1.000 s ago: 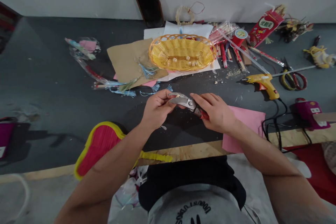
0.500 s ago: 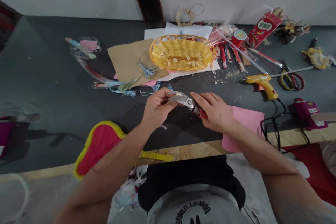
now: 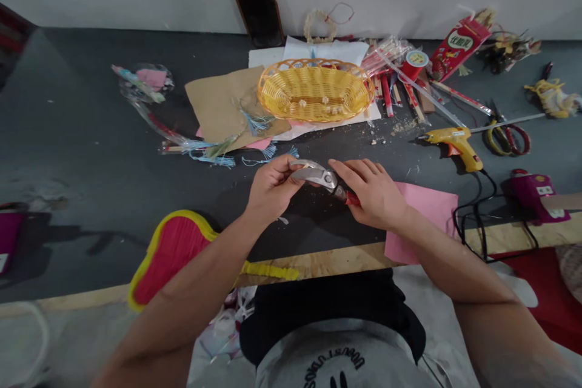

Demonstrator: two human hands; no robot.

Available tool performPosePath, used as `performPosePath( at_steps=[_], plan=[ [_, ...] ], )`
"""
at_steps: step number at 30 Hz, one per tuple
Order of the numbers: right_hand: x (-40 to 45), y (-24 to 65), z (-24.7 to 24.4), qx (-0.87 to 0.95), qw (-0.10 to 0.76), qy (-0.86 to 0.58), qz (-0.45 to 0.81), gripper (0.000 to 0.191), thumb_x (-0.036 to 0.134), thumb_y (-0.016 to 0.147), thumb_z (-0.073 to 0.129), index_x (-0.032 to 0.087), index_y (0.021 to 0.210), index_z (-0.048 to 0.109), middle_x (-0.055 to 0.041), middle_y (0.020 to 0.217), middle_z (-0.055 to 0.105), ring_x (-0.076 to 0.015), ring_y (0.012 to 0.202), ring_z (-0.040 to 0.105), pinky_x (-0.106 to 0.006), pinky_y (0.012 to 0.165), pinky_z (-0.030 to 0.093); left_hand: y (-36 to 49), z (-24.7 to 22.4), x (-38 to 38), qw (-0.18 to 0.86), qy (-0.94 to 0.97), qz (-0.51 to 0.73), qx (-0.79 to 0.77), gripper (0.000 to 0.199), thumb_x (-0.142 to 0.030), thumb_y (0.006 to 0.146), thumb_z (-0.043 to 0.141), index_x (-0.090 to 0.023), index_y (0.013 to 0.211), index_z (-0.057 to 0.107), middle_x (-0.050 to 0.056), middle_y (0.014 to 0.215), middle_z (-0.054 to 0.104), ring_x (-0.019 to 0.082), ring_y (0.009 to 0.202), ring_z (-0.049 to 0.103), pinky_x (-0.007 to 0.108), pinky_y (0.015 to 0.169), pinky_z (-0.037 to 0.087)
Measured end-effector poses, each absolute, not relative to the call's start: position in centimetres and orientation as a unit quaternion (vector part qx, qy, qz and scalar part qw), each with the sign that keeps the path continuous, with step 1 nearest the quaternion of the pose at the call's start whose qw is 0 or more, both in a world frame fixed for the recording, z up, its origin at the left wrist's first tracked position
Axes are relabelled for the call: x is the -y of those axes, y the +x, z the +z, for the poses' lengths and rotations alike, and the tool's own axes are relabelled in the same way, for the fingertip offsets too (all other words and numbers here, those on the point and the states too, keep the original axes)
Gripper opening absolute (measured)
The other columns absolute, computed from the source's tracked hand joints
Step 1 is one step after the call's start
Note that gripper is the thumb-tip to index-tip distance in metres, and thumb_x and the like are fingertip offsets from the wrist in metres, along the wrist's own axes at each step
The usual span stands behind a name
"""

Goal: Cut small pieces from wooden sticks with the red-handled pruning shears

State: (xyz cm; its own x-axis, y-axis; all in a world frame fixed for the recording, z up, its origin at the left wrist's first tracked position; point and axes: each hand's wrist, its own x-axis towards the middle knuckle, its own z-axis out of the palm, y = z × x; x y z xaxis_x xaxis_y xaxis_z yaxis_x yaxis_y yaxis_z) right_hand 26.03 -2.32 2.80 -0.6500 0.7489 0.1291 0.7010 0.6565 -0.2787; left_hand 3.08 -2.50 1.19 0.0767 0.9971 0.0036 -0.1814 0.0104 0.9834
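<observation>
Head view: steel pliers point(image 3: 316, 176) with red grips, held between both hands above a dark worktable point(image 3: 91, 133). The left hand point(image 3: 273, 189) is closed around the steel head, fingers curled over it. The right hand point(image 3: 373, 195) grips the handles, fingers lying along them just ahead of the red grips. A pink paper sheet point(image 3: 425, 218) lies just beside the right hand. Farther ahead, a yellow wicker basket point(image 3: 313, 63) sits on kraft paper point(image 3: 218, 103); a yellow hot glue gun point(image 3: 454, 144) lies to the right.
</observation>
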Motion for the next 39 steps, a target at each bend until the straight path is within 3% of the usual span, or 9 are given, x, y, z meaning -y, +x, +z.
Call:
performPosePath(
  at_steps=[5,15,25,34,39],
  plan=[
    [2.3,26.0,2.7,0.901,0.124,-0.403,0.107,0.071,0.019,0.085,0.055,0.017,0.154,0.040,-0.0145,0.134,0.061,-0.0312,0.113,0.054,-0.046,0.090,0.046,3.2,1.0,2.4,0.563,0.466,0.530,-0.429,0.031,-0.043,0.072,0.088,-0.019,0.073,0.068,-0.003,0.060,0.062,0.008,0.047,0.047,0.026,0.061,0.051],
    [2.4,26.2,2.7,0.901,0.135,-0.387,0.139,0.072,0.015,0.083,0.054,0.018,0.154,0.041,-0.0142,0.125,0.062,-0.0299,0.110,0.057,-0.047,0.094,0.050,3.5,2.4,2.6,0.550,0.472,0.514,-0.459,0.032,-0.041,0.069,0.089,-0.019,0.069,0.065,-0.001,0.055,0.060,0.015,0.056,0.060,0.025,0.056,0.047],
    [2.7,26.1,2.8,0.896,0.132,-0.406,0.123,0.066,0.014,0.085,0.053,0.019,0.150,0.045,-0.0130,0.122,0.064,-0.0282,0.107,0.059,-0.043,0.093,0.051,3.0,1.0,2.7,0.550,0.488,0.503,-0.455,0.021,-0.037,0.078,0.082,-0.019,0.075,0.071,-0.002,0.055,0.060,0.011,0.047,0.045,0.026,0.055,0.043],
    [2.5,26.1,3.3,0.906,0.092,-0.397,0.113,0.076,0.016,0.083,0.054,0.018,0.156,0.035,-0.0158,0.135,0.060,-0.0326,0.115,0.053,-0.048,0.092,0.047,2.7,2.2,2.5,0.616,0.476,0.459,-0.429,0.027,-0.038,0.077,0.082,-0.018,0.072,0.064,0.004,0.059,0.070,0.008,0.041,0.037,0.024,0.042,0.022],
    [2.4,26.4,3.3,0.908,0.104,-0.385,0.129,0.077,0.015,0.082,0.054,0.017,0.156,0.035,-0.0158,0.136,0.059,-0.0329,0.116,0.053,-0.050,0.094,0.048,2.5,2.4,2.3,0.673,0.452,0.427,-0.402,0.030,-0.038,0.075,0.083,-0.018,0.073,0.061,0.006,0.061,0.073,0.006,0.038,0.031,0.023,0.040,0.019]
  ],
)
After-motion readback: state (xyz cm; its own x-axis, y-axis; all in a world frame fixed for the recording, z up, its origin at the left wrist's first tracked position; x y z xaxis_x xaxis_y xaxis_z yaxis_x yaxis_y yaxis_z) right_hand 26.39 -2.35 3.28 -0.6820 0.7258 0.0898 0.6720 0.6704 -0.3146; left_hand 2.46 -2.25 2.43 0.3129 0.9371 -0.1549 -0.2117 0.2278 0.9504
